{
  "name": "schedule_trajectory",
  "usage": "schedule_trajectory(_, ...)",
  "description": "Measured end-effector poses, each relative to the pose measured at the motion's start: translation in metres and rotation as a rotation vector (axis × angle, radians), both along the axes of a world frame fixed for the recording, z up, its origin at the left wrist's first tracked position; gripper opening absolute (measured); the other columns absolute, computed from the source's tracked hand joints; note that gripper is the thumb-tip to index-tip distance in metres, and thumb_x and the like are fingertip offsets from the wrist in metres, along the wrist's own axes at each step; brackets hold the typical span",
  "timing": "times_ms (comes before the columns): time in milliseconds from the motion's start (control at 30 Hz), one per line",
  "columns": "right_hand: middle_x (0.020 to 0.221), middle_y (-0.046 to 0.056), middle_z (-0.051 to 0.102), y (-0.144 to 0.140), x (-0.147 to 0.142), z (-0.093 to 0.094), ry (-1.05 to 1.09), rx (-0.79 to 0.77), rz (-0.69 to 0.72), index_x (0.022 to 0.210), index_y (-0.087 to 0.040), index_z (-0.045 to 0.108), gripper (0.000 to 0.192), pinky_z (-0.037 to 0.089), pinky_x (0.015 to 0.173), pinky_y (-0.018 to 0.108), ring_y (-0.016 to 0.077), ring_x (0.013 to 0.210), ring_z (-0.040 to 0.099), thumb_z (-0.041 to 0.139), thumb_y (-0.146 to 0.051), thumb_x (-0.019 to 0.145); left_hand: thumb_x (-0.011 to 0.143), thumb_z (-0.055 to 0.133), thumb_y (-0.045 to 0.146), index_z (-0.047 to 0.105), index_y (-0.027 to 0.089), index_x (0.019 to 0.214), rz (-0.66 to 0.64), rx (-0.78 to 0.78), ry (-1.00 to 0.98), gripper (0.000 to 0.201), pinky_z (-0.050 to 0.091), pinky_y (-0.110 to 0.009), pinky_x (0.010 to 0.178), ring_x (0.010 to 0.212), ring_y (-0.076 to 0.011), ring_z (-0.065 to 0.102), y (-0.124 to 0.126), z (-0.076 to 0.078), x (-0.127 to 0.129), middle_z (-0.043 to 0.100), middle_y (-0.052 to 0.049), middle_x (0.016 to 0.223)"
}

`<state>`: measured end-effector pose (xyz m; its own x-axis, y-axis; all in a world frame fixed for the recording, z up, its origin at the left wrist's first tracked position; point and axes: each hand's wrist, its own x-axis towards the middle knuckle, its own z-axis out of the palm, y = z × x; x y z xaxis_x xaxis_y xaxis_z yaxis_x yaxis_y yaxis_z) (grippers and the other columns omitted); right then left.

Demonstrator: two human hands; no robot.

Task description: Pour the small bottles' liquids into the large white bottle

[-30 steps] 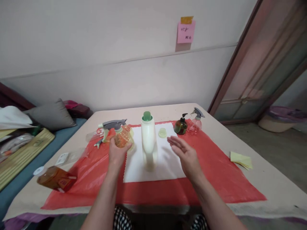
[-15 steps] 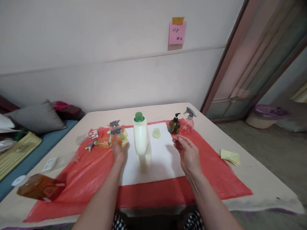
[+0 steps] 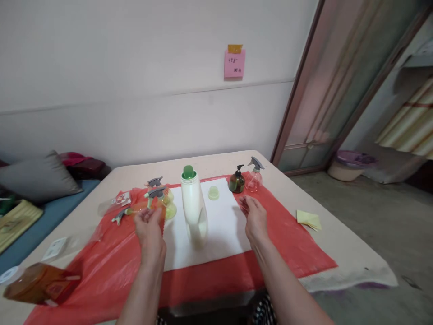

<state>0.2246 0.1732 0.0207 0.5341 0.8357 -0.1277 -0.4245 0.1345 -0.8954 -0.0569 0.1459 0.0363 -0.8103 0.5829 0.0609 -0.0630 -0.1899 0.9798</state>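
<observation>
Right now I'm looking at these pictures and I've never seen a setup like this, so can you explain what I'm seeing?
There's no machine here: these are a person's bare hands, seen from a camera worn on their head, looking forward and down. On the table lies a red sheet with white paper over it. A tall white bottle stands between the hands. The left hand is near an orange spray bottle; the right hand is near the paper's right edge. Both seem empty. Behind the right hand stand a dark pump bottle and a pink spray bottle.
</observation>
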Motion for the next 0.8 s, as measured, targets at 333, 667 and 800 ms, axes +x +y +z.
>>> schedule_trajectory(333, 0.102, 0.006, 0.075, 0.020, 0.004, -0.017, -0.411, -0.110, -0.009, 0.099, -0.019, 0.072, 0.037, 0.048, 0.087, 0.033, 0.0217, 0.098, 0.065, 0.062, -0.050, 0.082, 0.072, 0.077, 0.036, 0.064, 0.020, 0.100, -0.312, 0.033, 0.008, 0.035, 0.051, -0.027, 0.076, 0.086, -0.0149, 0.065, -0.034, 0.002, 0.060, 0.067, -0.002, 0.097)
schedule_trajectory(667, 0.124, 0.009, 0.064, 0.163, 0.007, -0.005, -0.746, -0.390, -0.053, 0.122, -0.018, 0.062, 0.034, 0.055, 0.093, 0.045, 0.0216, 0.107, 0.064, 0.062, -0.040, 0.095, 0.082, 0.069, 0.036, 0.069, 0.020, 0.094, -0.299, 0.058, 0.241, 0.020, 0.055, -0.026, 0.074, 0.078, -0.0152, 0.070, -0.034, 0.014, 0.054, 0.072, -0.001, 0.081)
schedule_trajectory(800, 0.114, 0.007, 0.067, 0.171, 0.010, -0.008, -0.835, -0.385, -0.044, 0.113, -0.017, 0.064, 0.029, 0.057, 0.086, 0.040, 0.0185, 0.098, 0.065, 0.062, -0.040, 0.095, 0.085, 0.067, 0.034, 0.069, 0.021, 0.094, -0.313, 0.048, 0.295, 0.016, 0.055, -0.026, 0.073, 0.077, -0.0148, 0.070, -0.035, 0.011, 0.050, 0.072, 0.000, 0.080)
